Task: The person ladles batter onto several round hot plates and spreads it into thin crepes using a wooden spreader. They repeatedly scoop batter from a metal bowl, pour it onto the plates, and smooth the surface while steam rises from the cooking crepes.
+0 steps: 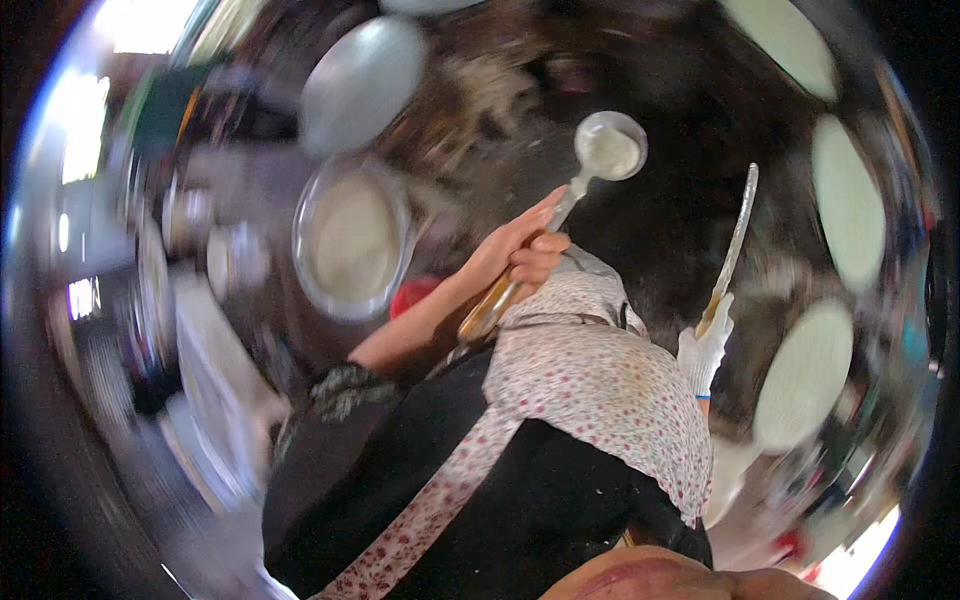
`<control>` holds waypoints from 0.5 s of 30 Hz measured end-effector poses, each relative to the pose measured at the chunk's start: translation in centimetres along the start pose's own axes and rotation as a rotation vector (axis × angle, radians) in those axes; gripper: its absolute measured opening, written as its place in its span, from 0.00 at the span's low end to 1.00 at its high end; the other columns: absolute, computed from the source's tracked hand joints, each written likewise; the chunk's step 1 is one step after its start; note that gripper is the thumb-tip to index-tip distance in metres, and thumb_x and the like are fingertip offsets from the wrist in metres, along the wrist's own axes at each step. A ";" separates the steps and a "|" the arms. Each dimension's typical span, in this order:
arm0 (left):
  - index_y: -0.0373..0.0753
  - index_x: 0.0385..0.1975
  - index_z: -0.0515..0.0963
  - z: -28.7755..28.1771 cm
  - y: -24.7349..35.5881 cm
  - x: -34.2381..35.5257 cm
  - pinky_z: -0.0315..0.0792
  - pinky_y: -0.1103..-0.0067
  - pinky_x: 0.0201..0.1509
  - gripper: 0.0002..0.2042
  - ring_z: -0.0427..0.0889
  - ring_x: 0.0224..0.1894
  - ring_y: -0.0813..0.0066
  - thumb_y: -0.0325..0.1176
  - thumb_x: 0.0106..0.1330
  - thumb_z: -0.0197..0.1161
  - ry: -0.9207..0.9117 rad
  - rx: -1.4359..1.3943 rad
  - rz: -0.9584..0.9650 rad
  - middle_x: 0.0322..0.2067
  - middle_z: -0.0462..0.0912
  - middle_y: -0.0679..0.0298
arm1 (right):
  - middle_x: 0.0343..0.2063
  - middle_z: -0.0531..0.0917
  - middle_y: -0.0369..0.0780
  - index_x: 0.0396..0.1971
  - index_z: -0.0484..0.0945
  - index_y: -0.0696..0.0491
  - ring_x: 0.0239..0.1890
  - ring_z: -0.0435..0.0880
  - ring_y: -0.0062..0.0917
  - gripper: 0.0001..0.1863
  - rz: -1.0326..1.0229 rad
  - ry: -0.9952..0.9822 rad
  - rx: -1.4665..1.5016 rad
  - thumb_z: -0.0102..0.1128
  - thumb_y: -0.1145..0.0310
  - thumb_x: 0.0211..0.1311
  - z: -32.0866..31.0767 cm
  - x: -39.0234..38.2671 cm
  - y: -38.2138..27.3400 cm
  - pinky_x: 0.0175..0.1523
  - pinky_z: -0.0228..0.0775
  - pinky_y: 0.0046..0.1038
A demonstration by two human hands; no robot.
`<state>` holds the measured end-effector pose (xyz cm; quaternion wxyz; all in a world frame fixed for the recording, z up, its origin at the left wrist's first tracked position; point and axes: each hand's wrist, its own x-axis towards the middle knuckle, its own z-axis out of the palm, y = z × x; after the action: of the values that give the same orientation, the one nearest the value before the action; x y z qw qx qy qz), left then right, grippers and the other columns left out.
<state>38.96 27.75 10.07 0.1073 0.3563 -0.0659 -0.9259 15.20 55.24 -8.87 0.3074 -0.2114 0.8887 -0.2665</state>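
My bare left hand [525,245] is closed around the handle of a ladle [612,148] and holds it out in front of my body. Whitish liquid, like batter, lies in the ladle's round bowl, and the handle's lower end looks wooden. On the other side, my right hand [705,352], in a white glove with a blue cuff edge, grips a long, thin spatula-like blade [738,235] by its brownish handle. The blade points up and away from me, apart from the ladle. Left of my left forearm stands a round metal basin [302,250] with similar pale liquid inside.
Several pale round discs [848,205] line the right side. A large grey round lid or tray [362,85] is at the far left, and a red thing [412,296] sits beside the basin. Smaller white containers [238,258] stand farther left. Motion blurs much of the background.
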 end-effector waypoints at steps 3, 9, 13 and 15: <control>0.65 0.82 0.50 -1.9 -2.6 -2.3 0.59 0.88 0.19 0.30 0.58 0.20 0.90 0.41 0.85 0.51 0.086 -0.107 0.298 0.27 0.64 0.74 | 0.51 0.78 0.44 0.81 0.57 0.52 0.51 0.81 0.33 0.43 -0.607 -0.260 0.144 0.59 0.78 0.65 -2.0 7.9 -6.9 0.58 0.75 0.34; 0.59 0.81 0.57 -4.2 -8.0 -0.2 0.62 0.82 0.16 0.27 0.65 0.16 0.83 0.39 0.83 0.49 0.889 0.089 0.862 0.23 0.68 0.71 | 0.68 0.73 0.42 0.77 0.64 0.57 0.62 0.73 0.23 0.32 -0.734 -1.039 0.311 0.55 0.73 0.75 -8.0 15.5 -19.4 0.65 0.63 0.24; 0.48 0.75 0.69 -8.3 -8.7 11.2 0.71 0.73 0.20 0.25 0.73 0.15 0.71 0.37 0.79 0.52 1.526 0.485 0.978 0.23 0.78 0.59 | 0.38 0.75 0.29 0.75 0.70 0.50 0.30 0.64 0.11 0.30 -0.591 -1.292 0.257 0.57 0.70 0.75 -9.2 23.8 -19.5 0.33 0.57 0.17; 0.41 0.74 0.70 -10.6 -10.0 20.6 0.77 0.65 0.26 0.27 0.78 0.17 0.58 0.32 0.74 0.52 1.797 0.768 0.876 0.27 0.83 0.47 | 0.27 0.75 0.26 0.75 0.72 0.47 0.20 0.63 0.08 0.29 -0.547 -1.332 0.145 0.58 0.68 0.74 -9.9 29.6 -16.9 0.23 0.55 0.16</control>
<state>29.72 31.89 -13.01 0.3202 0.8627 -0.3718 -0.1224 -9.09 29.64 -4.93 0.7193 -0.5229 0.4081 -0.2066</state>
